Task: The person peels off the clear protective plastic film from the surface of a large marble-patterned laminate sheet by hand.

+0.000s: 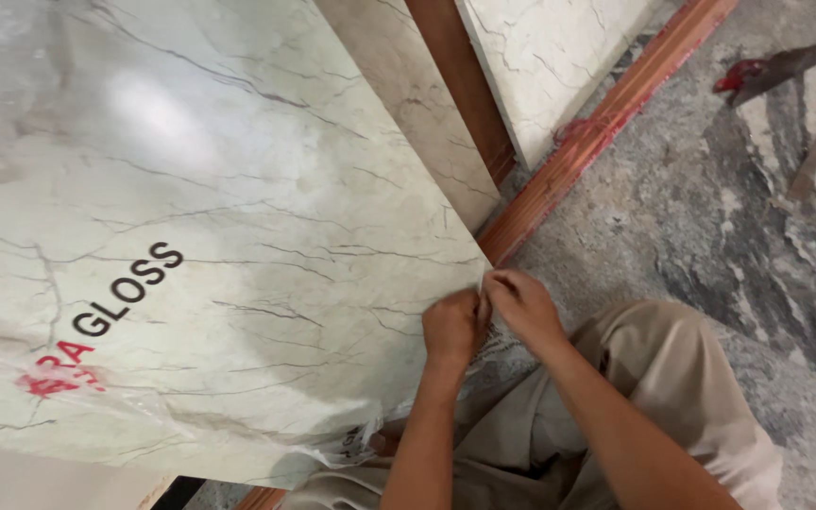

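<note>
A large glossy marble-patterned sheet (191, 208), pale cream with thin grey veins and covered by a clear protective film (191, 416), fills the left and middle of the view, lying tilted with one corner pointing toward the person. The film is wrinkled and lifted along the sheet's lower edge. Dark and red printing shows on the film at the left. Beyond it, a second pale marbled panel (550, 66) stands at the top, and between the two lies a duller beige slab (408, 104) with a brown wooden strip (460, 85) beside it. A reddish wooden batten (606, 113) runs diagonally from the sheet's corner up to the top right. The floor (710, 217) on the right is grey, mottled stone, dusty, with a dark tool with a red end (767, 74) lying near the top right corner. The person's knee in beige trousers (672, 378) sits at the lower right. Both bare forearms reach in from below. The left hand (453, 326) and the right hand (521, 304) meet, touching each other, right at the sheet's near corner; each grip is narrow, fingertips pinched on the edge of the film there, with the fingers curled in tight
</note>
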